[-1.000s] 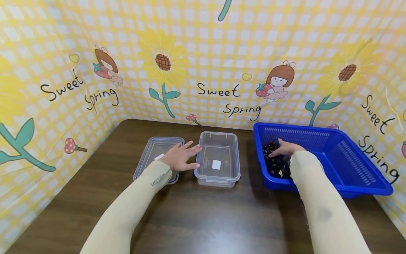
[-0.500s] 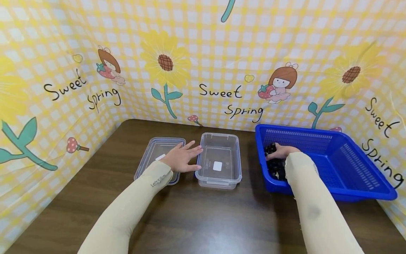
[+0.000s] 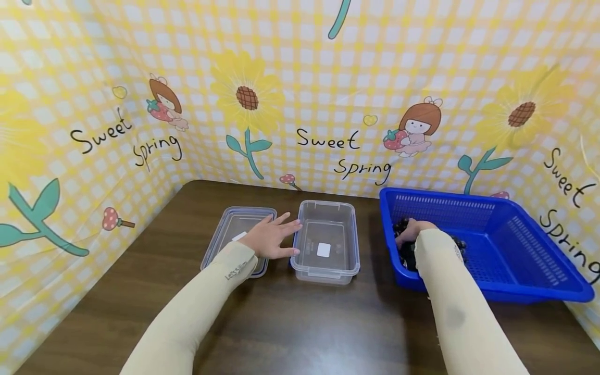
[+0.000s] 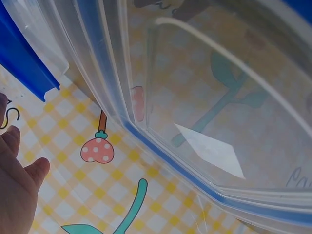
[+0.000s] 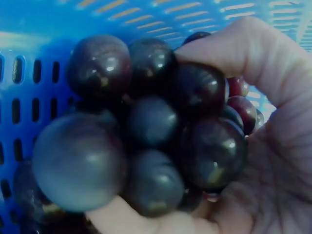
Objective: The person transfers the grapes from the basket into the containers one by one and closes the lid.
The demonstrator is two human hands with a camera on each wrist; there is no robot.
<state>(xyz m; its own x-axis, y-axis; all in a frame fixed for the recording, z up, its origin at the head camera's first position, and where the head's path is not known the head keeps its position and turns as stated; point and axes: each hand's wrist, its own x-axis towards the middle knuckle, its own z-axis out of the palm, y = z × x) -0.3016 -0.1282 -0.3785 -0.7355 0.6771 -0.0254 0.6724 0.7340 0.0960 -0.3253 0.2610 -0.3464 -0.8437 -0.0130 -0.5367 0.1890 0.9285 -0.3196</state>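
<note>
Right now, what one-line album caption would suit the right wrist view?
Right grip curled around dark grapes inside a slotted blue basket.

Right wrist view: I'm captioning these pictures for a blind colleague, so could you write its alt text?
A right hand grips a cluster of round, grape-like dark fruit inside a blue basket with slotted walls. The fruit fills the centre, and the nearest one, at lower left, looks blurred.

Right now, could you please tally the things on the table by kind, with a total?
Clear food container: 1
Blue-edged clear lid: 1
Blue slotted basket: 1
Dark grapes: partly hidden, so I cannot count them
Total without the grapes: 3
</note>
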